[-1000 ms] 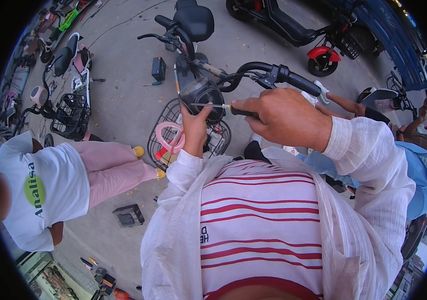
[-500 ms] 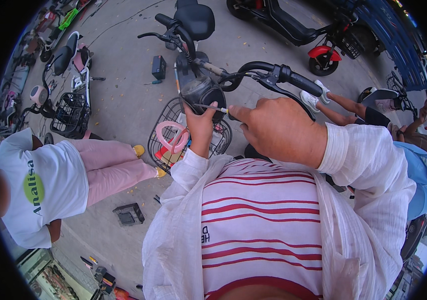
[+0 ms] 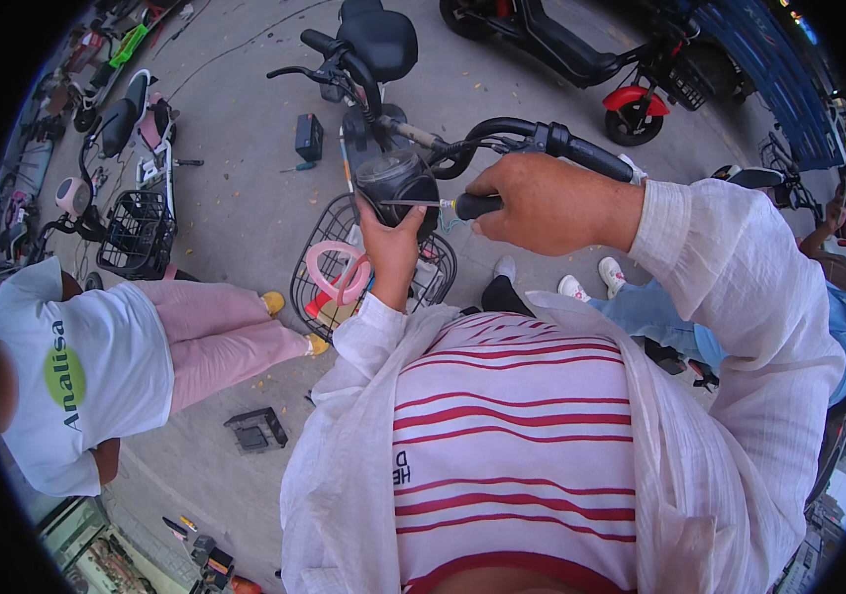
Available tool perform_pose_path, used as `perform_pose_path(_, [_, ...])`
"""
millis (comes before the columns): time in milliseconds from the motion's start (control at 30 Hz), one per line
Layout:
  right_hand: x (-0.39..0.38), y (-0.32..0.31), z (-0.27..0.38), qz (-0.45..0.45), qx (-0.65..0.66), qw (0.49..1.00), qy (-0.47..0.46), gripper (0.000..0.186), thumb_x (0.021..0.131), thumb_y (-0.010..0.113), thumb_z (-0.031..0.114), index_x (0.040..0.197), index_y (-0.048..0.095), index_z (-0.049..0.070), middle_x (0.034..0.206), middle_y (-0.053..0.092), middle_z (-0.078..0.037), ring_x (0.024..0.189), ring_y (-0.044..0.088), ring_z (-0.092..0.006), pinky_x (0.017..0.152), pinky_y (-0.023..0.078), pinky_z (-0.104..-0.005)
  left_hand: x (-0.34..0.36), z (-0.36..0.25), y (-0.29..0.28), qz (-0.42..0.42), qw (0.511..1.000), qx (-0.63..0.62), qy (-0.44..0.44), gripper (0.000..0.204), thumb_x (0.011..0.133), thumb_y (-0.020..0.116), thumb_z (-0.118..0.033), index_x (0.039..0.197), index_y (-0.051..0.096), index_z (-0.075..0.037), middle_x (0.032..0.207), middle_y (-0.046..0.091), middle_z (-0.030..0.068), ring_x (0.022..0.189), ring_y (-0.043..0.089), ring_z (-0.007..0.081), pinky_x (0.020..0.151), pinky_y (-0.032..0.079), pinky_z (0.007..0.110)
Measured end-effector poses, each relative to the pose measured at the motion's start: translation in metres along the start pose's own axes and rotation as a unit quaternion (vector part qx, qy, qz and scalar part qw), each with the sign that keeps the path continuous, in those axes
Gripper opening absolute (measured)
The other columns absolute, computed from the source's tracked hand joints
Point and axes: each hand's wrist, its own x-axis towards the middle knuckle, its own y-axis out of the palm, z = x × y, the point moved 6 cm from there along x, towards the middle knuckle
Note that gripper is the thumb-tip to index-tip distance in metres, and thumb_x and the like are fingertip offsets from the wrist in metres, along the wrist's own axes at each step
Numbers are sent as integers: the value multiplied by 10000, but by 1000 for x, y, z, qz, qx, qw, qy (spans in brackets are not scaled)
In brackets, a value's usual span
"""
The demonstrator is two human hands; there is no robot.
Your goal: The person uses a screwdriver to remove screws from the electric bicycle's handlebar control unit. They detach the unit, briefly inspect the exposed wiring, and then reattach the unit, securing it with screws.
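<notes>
While our left hand (image 3: 390, 252) is holding the lamp (image 3: 393, 178), our right hand (image 3: 561, 205) is pinching a likely light, stiff screwdriver (image 3: 447, 204) by its handle (image 3: 478, 206), the best spot.

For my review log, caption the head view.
Left hand on the headlight, right hand holding a screwdriver at its front, beside a wire basket.
</notes>
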Motion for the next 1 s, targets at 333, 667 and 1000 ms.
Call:
perform_pose_path(333, [-23, -11, 42, -189, -243, 936, -173, 419, 794, 716, 132, 1198, 649, 42, 924, 643, -104, 804, 691, -266, 674, 542, -362, 3, -5, -1, 21, 993, -101, -56, 820, 753, 794, -38, 1440, 353, 33, 1245, 592, 165, 1099, 604, 219, 942, 483, 309])
perform_pose_path(667, [-26, -15, -3, -358, 77, 928, -66, 409, 853, 744, 260, 1126, 542, 32, 930, 642, -194, 875, 641, -371, 756, 509, -435, 2, -4, 2, 2, 991, -116, -62, 830, 761, 773, -3, 1459, 324, 23, 1272, 571, 149, 1100, 599, 214, 958, 476, 306])
perform_pose_path(1000, [-18, -19, -7, -317, 113, 937, -97, 352, 855, 713, 175, 1120, 523, 39, 941, 616, -175, 807, 629, -318, 706, 499, -377, 2, 3, 4, -2, 992, -106, -62, 830, 769, 781, -17, 1458, 319, 9, 1259, 576, 146, 1094, 604, 217, 947, 486, 306])
